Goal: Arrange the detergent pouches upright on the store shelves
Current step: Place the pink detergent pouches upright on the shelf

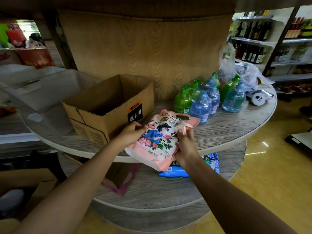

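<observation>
Meanwhile, both hands, left hand (130,132) and right hand (184,142), gripping pink pouch (157,141) beside open cardboard box (108,107).

one pink pouch (157,139), one blue pouch (189,168), one box (108,105)

Just left of the hands, an open cardboard box (108,105) is crowding the round shelf (236,125), its near corner almost touching the left hand (130,132). Beyond and right of the right hand (184,144), a cluster of green and blue pump bottles (207,97) is blocking the back, with a plastic bag (243,71) behind them. Bare shelf boards are lying open to the right of the hands. Below the hands, a blue pouch (172,173) is occupying the lower shelf (152,195); what seems a purple-edged carton (121,178) is sitting left of it.
</observation>
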